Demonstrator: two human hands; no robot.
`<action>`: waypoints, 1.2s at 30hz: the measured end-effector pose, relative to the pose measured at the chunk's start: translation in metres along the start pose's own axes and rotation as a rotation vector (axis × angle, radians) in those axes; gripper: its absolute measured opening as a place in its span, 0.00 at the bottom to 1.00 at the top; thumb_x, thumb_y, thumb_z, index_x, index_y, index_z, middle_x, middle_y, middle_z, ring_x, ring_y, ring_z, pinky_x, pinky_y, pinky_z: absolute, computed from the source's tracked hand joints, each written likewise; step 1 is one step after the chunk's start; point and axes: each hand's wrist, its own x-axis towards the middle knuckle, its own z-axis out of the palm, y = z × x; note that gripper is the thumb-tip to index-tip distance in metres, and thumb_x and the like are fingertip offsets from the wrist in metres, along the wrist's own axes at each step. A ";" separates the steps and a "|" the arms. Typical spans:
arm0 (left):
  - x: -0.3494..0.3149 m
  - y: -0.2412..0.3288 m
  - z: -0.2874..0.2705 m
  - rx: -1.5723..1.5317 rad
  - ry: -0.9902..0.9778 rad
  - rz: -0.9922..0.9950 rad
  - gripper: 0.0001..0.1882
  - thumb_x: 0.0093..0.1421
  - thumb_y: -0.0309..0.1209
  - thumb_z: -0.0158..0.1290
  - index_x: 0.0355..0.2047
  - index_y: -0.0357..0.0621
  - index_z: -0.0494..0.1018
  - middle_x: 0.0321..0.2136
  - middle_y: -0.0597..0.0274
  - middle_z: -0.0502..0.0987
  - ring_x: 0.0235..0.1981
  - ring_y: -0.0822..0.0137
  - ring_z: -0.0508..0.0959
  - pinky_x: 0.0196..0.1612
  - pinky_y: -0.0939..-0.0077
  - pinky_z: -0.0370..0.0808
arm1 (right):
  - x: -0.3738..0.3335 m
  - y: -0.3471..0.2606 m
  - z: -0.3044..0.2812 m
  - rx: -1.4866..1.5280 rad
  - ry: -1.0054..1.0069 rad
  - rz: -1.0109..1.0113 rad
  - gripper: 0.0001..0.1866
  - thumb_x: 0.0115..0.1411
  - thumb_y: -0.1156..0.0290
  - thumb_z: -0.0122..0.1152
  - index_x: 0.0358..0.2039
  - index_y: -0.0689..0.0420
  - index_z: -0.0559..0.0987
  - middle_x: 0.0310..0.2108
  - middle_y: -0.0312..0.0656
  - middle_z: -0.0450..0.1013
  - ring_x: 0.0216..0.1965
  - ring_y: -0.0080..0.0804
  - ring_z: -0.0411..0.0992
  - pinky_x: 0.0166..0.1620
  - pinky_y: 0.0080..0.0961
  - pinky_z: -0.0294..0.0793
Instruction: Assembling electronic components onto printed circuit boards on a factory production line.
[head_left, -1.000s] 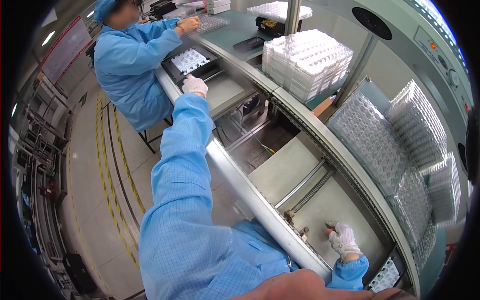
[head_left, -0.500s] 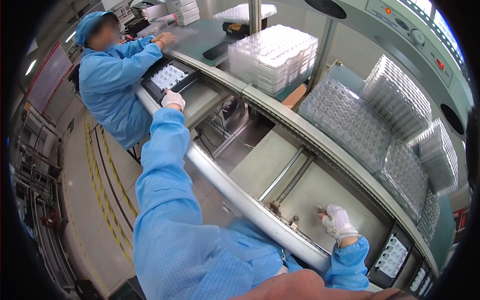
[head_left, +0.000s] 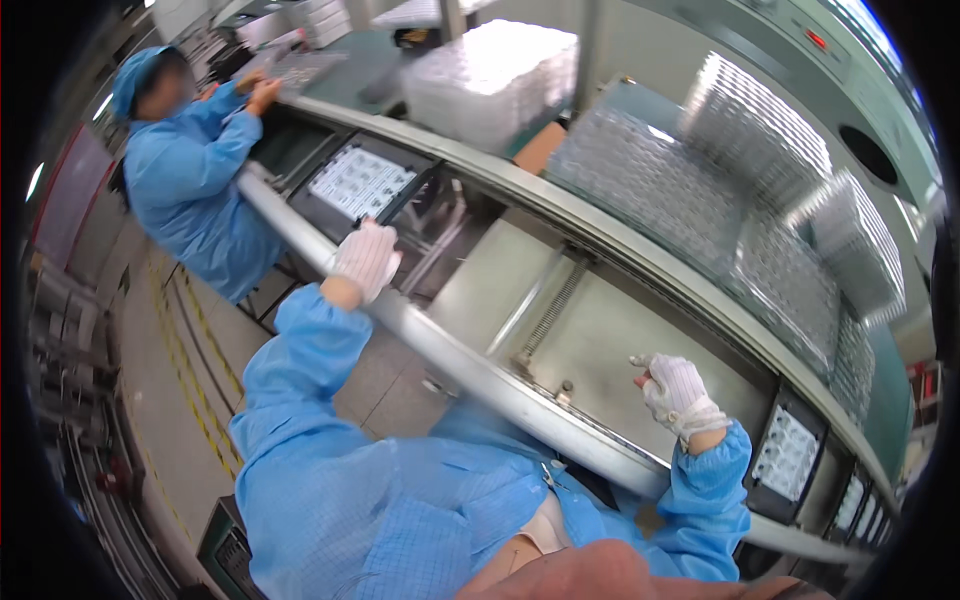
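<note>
**L hand [head_left: 365,260] at black tray [head_left: 322,215], R hand [head_left: 677,392] over metal plate [head_left: 620,340]**

L hand: gloved, fingertips at tray's near edge; can't tell if clamped or just resting. Tray's on the line's far L end, w/ white parts [head_left: 362,180] in it. R hand: gloved, fingers curled, can't tell if tips meet. Plate sits btwn the rails, screw rod [head_left: 555,310] across it. 2nd black tray [head_left: 772,503] just beside R sleeve [head_left: 708,490], white parts in it too. Clear plastic trays [head_left: 650,180] stacked on far bench. Co-worker [head_left: 195,165] in blue past the L hand.
</note>
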 end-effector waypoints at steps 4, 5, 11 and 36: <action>-0.013 0.063 -0.026 -0.130 -0.188 0.043 0.14 0.58 0.35 0.59 0.43 0.44 0.74 0.40 0.40 0.76 0.38 0.40 0.78 0.42 0.49 0.76 | -0.019 0.018 -0.013 -0.034 0.063 0.031 0.16 0.55 0.74 0.58 0.44 0.57 0.83 0.31 0.55 0.79 0.34 0.56 0.78 0.39 0.43 0.78; -0.021 0.078 -0.035 -0.146 -0.197 0.058 0.16 0.57 0.33 0.59 0.44 0.45 0.72 0.43 0.40 0.75 0.40 0.40 0.77 0.42 0.48 0.75 | -0.021 0.028 -0.014 -0.073 0.078 0.039 0.16 0.55 0.74 0.58 0.45 0.57 0.83 0.30 0.54 0.79 0.34 0.56 0.78 0.39 0.44 0.78; -0.025 0.151 -0.076 -0.292 -0.440 0.327 0.22 0.57 0.34 0.60 0.52 0.50 0.72 0.53 0.37 0.73 0.42 0.40 0.79 0.46 0.50 0.77 | -0.035 0.050 -0.065 -0.027 0.108 0.265 0.18 0.56 0.74 0.56 0.47 0.56 0.82 0.32 0.53 0.80 0.35 0.48 0.80 0.42 0.37 0.80; 0.121 0.246 -0.093 -0.606 -0.530 1.031 0.17 0.61 0.29 0.52 0.51 0.41 0.72 0.36 0.50 0.79 0.38 0.49 0.81 0.38 0.59 0.78 | 0.034 0.341 -0.182 0.015 0.872 0.649 0.30 0.57 0.77 0.52 0.63 0.50 0.71 0.36 0.45 0.80 0.42 0.42 0.78 0.49 0.33 0.76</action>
